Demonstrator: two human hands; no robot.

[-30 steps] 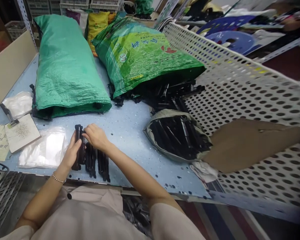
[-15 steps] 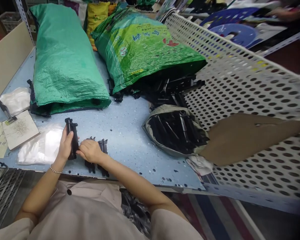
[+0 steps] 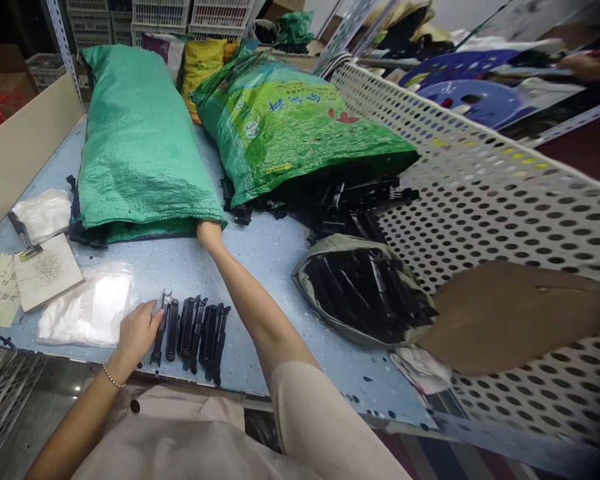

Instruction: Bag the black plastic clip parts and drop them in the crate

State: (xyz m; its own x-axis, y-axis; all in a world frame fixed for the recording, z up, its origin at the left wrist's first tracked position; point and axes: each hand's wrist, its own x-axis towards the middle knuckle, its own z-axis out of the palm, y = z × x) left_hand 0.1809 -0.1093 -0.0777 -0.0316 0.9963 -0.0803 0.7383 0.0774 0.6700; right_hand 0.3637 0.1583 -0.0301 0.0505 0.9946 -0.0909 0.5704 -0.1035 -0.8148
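Black plastic parts, long and narrow, lie side by side in a row near the table's front edge. My left hand rests at the left end of this row, fingers stretched and fingertips against the leftmost part; it grips nothing. My right hand reaches into the mouth of the green woven sack, at the sack's right front corner. Only the wrist and back of that hand show; its fingers are hidden inside.
Clear plastic bags and a pale tile lie at left. A printed green sack spills black parts at the back. An opened grey-brown sack of black parts lies at right, against a perforated white panel.
The black part held in both hands has been put down in the row. My left hand has opened beside it, and my right hand has moved forward into the green sack.
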